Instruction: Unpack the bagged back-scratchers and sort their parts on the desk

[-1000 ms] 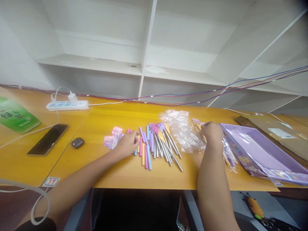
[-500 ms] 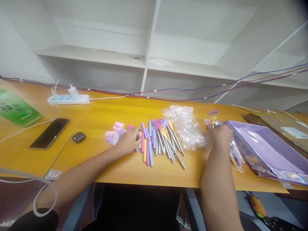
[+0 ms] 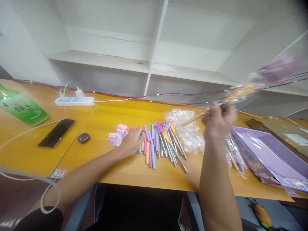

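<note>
My right hand (image 3: 220, 120) is raised over the table, closed on a wrapped yellow back scratcher (image 3: 243, 91) with a blurred pink card at its top. My left hand (image 3: 132, 141) rests beside the coloured handle tubes (image 3: 147, 154), fingers bent; whether it holds anything is hidden. Small pink and purple cards (image 3: 119, 136) lie to its left. Metal rods with hand-shaped heads (image 3: 166, 136) lie right of the tubes. Behind them is a heap of clear plastic bags (image 3: 190, 134). Wrapped pieces (image 3: 237, 155) lie beside the purple box (image 3: 276, 154).
A green bottle (image 3: 24, 107), a phone (image 3: 56, 133), a small black case (image 3: 83, 138) and a power strip (image 3: 75, 101) are at the left. Cables run along the back; a cardboard package (image 3: 288, 131) lies at the right.
My right hand has lifted from beside the purple box, bringing up the wrapped yellow back scratcher. My left hand stays by the tubes. The view has shifted slightly.
</note>
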Tool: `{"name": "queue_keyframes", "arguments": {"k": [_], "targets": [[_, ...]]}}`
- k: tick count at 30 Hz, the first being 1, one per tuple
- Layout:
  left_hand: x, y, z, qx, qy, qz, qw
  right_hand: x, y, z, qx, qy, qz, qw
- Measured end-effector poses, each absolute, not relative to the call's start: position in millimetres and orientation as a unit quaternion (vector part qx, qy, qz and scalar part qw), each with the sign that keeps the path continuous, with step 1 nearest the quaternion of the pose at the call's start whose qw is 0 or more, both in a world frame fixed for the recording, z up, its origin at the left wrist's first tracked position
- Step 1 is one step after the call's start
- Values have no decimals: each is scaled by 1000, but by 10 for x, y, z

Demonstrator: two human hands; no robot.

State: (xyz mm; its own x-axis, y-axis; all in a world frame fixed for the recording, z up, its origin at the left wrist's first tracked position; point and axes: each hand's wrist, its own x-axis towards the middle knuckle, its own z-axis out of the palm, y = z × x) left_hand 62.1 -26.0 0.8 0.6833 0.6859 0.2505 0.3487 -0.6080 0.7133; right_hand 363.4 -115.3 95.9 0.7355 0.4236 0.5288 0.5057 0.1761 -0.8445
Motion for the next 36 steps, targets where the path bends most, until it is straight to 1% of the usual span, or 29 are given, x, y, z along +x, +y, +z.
{"name": "queue_keyframes", "arguments": {"k": [1, 2, 3, 4, 5, 7, 9, 13, 16, 18, 20, 23, 26, 28, 30, 32, 34, 36], "targets": [[616, -266, 25, 848, 293, 283, 340, 3430, -1102, 880, -600, -393, 72, 693], [612, -266, 35, 832, 287, 307, 361, 3231, -1050, 777, -577, -425, 179, 674], [610, -259, 37, 813, 282, 329, 388, 3045, -1001, 660, -560, -459, 278, 631], [611, -243, 30, 792, 277, 349, 418, 2878, -956, 540, -542, -488, 350, 588], [615, -219, 15, 770, 269, 364, 449, 2735, -918, 426, -530, -507, 396, 552], [629, -153, -37, 734, 247, 382, 505, 2530, -868, 246, -516, -526, 444, 510], [647, -80, -100, 699, 229, 384, 558, 2424, -855, 150, -507, -530, 467, 494], [670, -4, -162, 616, 217, 361, 666, 2373, -900, 106, -470, -539, 531, 455], [658, -30, -117, 585, 199, 325, 716, 2325, -941, 53, -450, -545, 565, 425], [645, -62, -63, 579, 195, 310, 728, 2259, -956, -6, -467, -544, 555, 423], [639, -88, -9, 576, 199, 320, 726, 2186, -963, -58, -489, -549, 535, 416], [652, -105, 54, 564, 214, 363, 710, 2136, -974, -76, -484, -581, 531, 382], [673, -105, 83, 527, 241, 376, 723, 2220, -993, -24, -492, -611, 516, 344], [682, -102, 82, 510, 248, 365, 739, 2341, -997, 24, -546, -631, 417, 361], [687, -102, 67, 521, 247, 338, 745, 2475, -987, 57, -593, -647, 258, 405], [689, -108, 44, 550, 246, 293, 743, 2587, -963, 61, -602, -652, 121, 446], [693, -121, 19, 589, 242, 247, 730, 2657, -935, 37, -597, -654, 52, 461], [699, -139, -2, 629, 235, 219, 708, 2682, -911, 0, -592, -669, 30, 449]]}}
